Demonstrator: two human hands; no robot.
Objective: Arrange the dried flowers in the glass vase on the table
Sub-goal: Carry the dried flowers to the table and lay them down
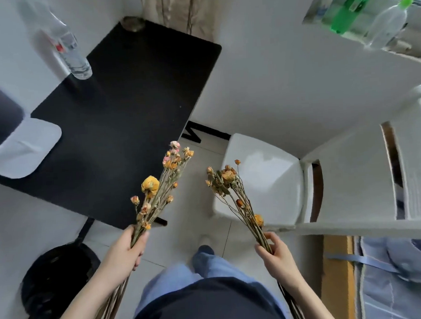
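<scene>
My left hand point(130, 249) grips a bunch of dried flowers point(160, 184) with yellow, orange and pink heads; its tips reach over the near corner of the black table point(119, 115). My right hand point(274, 250) holds a second, smaller bunch of dried orange flowers point(226, 183) by the stems, above the floor beside a white chair. A tall clear glass vase point(71, 50) stands near the far left edge of the table, well away from both hands. Both bunches' stems run down past my wrists.
A white chair point(266, 178) stands right of the table. A second white chair seat point(26, 147) is tucked at the table's left. A black round stool point(57, 279) sits at lower left. Green bottles point(352, 8) stand on a sill at upper right. A bed frame rail point(354, 227) crosses on the right.
</scene>
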